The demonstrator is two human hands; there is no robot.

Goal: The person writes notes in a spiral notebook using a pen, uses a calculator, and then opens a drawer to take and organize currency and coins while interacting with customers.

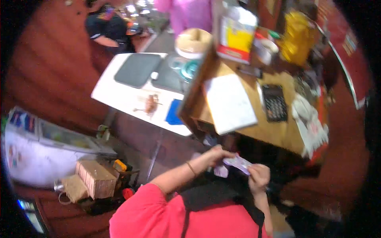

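In front of my chest my left hand (216, 155) and my right hand (259, 177) grip opposite ends of a crumpled, pale purple slip (238, 162) that looks like a banknote. Fingers of both hands are closed on it. A second pale purple piece (221, 171) hangs just below my left hand; blur hides whether it is part of the same slip. Beyond my hands stands a wooden desk (283, 137). On it lie an open white notebook (231, 104), a black calculator (274, 103) and a crumpled white cloth or bag (308, 123).
A white table (106, 88) with dark grey panels (138, 70) adjoins the desk. At the back are a tin (237, 37) and a yellow bag (297, 39). Cardboard boxes (97, 179) and a white chest freezer (43, 158) stand left. Another person (108, 29) is at the far left.
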